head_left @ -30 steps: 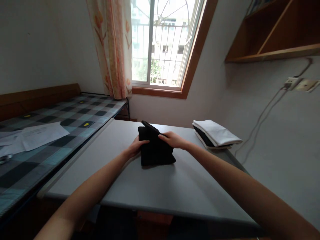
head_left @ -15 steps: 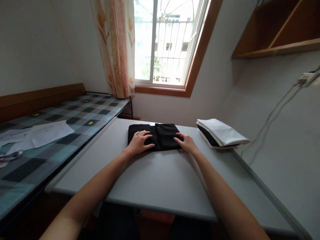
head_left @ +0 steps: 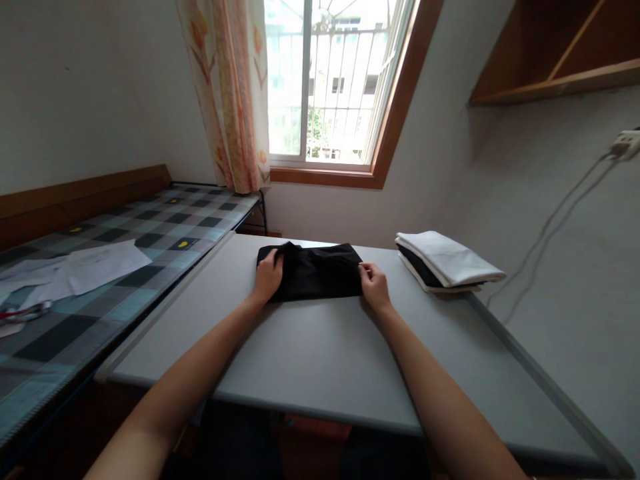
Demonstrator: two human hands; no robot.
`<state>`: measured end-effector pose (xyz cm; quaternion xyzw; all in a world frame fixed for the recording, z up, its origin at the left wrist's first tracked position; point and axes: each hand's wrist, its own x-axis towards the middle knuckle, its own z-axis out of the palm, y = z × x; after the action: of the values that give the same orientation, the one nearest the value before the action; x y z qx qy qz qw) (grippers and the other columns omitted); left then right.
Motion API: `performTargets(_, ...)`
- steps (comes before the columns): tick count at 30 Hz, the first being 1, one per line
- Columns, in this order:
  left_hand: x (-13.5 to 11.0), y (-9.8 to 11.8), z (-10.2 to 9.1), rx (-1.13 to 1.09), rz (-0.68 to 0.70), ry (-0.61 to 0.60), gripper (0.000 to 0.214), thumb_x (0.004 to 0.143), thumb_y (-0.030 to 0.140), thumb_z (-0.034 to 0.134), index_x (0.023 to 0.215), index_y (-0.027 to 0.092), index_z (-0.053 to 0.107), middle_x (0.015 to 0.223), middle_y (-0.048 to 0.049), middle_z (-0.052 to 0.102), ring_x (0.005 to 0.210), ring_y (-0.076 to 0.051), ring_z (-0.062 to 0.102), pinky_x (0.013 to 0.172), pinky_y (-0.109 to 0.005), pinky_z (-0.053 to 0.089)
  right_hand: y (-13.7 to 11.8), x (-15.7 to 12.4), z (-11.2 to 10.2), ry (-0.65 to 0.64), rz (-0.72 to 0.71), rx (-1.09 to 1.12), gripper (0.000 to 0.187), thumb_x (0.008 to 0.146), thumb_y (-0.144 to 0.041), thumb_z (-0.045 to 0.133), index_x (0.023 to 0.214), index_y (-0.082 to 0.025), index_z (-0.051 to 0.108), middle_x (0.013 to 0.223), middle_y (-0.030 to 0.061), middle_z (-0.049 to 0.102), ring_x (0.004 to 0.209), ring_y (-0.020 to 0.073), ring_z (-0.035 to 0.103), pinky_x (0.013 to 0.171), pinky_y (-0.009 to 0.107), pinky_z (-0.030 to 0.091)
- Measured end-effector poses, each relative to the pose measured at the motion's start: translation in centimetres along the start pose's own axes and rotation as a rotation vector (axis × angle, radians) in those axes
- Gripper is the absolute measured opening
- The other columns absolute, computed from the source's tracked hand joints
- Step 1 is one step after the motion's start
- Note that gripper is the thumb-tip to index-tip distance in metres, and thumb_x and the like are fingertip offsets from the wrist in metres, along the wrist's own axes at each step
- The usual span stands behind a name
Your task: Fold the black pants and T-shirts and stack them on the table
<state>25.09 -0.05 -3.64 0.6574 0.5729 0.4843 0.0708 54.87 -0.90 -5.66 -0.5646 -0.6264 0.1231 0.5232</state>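
Observation:
A folded black cloth garment (head_left: 320, 273) lies near the far side of the white table (head_left: 310, 360). Its exact kind cannot be made out. My left hand (head_left: 269, 275) is closed on a raised flap at the garment's left part, fingertips partly hidden by the fabric. At the right edge, my right hand (head_left: 374, 283) pinches the cloth between thumb and fingers. The top layer spans from one hand to the other, slightly lifted on the left.
A stack of folded white and black cloths (head_left: 447, 260) sits at the table's right edge by the wall. Left of the table is a bed with a checked cover (head_left: 100, 273) and loose papers (head_left: 95, 270). A wooden shelf (head_left: 560, 80) hangs at upper right.
Both hands were resting with fingers spread on the garment; now they grip it. The left part of the top layer has been pulled over leftward, covering the earlier visible fold.

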Motion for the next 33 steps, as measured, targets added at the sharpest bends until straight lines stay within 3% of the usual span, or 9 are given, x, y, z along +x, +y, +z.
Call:
performTargets(4,2.7,-1.6,-3.8,-0.03,-0.101,0.628,0.042,0.087,0.009,0.043,0.128,0.009,0.053,0.127,-0.0196,0.058,0.123,-0.028,0.053,0.106,-0.044,0.04,2.1,2.2,-3.4,0.556,0.195,0.188,0.028,0.085,-0.039,0.047,0.089,-0.015,0.061,0.078,0.0049,0.061,0.078,0.0203,0.057,0.076,0.036,0.048)
performTargets(7,2.8,-1.5,-5.9,0.161,0.002,0.801,0.059,0.079,0.003,0.046,0.137,0.012,0.046,0.146,-0.0214,0.038,0.142,-0.032,0.03,0.115,-0.054,0.022,2.3,2.6,-5.3,0.865,0.237,0.085,0.024,0.083,-0.026,0.044,0.098,-0.015,0.059,0.093,0.0116,0.06,0.087,0.0242,0.057,0.083,0.044,0.047)
performTargets(11,1.4,-0.2,-4.9,0.298,0.323,0.318,0.043,0.084,0.008,0.046,0.122,0.021,0.061,0.137,-0.0133,0.051,0.135,-0.029,0.042,0.113,-0.048,0.029,-0.4,1.1,-4.8,0.837,-0.068,-0.205,0.027,0.079,-0.018,0.045,0.101,-0.018,0.061,0.106,0.0165,0.056,0.105,0.0294,0.054,0.094,0.05,0.043)
performTargets(14,0.5,-0.3,-2.3,0.366,0.419,-0.104,0.042,0.088,0.017,0.048,0.128,0.023,0.059,0.134,-0.0112,0.057,0.126,-0.026,0.052,0.106,-0.041,0.039,-2.5,-0.6,-3.0,0.376,-0.319,-0.228,0.022,0.085,-0.019,0.043,0.089,-0.02,0.065,0.092,0.0105,0.061,0.096,0.0256,0.059,0.089,0.043,0.046)
performTargets(17,-0.1,-1.7,-0.5,0.494,0.291,-0.274,0.048,0.093,0.031,0.049,0.14,0.02,0.05,0.141,-0.0147,0.053,0.134,-0.029,0.045,0.112,-0.048,0.031,-3.3,-1.9,-1.3,-0.168,-0.356,-0.21,0.026,0.089,-0.021,0.044,0.088,-0.022,0.069,0.083,0.0051,0.066,0.077,0.0188,0.062,0.075,0.032,0.048)
performTargets(20,-0.4,-2.9,-0.1,0.572,0.137,-0.363,0.061,0.094,0.044,0.048,0.147,0.014,0.04,0.14,-0.019,0.054,0.134,-0.033,0.044,0.114,-0.056,0.022,-3.4,-2.6,-0.5,-0.412,-0.241,-0.358,0.026,0.09,-0.025,0.048,0.095,-0.024,0.074,0.088,0.0032,0.07,0.074,0.0175,0.064,0.071,0.029,0.047)
performTargets(23,-0.4,-2.5,-0.6,0.601,0.144,-0.325,0.065,0.09,0.046,0.055,0.144,0.01,0.044,0.128,-0.0203,0.061,0.122,-0.034,0.053,0.11,-0.054,0.029,-3.5,-2.8,-0.3,-0.475,-0.132,-0.532,0.027,0.091,-0.03,0.05,0.102,-0.026,0.074,0.089,0.0038,0.073,0.081,0.0194,0.067,0.075,0.029,0.047)
performTargets(27,-0.3,0.4,-1.9,0.468,0.282,-0.381,0.031,0.086,0.028,0.058,0.112,0.015,0.069,0.107,-0.0123,0.069,0.1,-0.027,0.062,0.094,-0.04,0.044,-3.6,-2.9,-0.3,-0.463,-0.066,-0.667,0.034,0.093,-0.032,0.047,0.112,-0.019,0.072,0.098,0.0108,0.072,0.094,0.0247,0.067,0.083,0.033,0.048)
performTargets(33,-0.9,4.5,-3.8,-0.131,0.305,-1.048,0.015,0.074,0.024,0.066,0.083,0.015,0.074,0.072,0.0011,0.066,0.068,-0.015,0.06,0.061,-0.022,0.043,-3.2,-2.6,-0.2,-0.172,-0.221,-0.595,0.053,0.087,-0.016,0.05,0.14,-0.02,0.053,0.135,0.0175,0.052,0.11,0.0276,0.058,0.092,0.043,0.048)
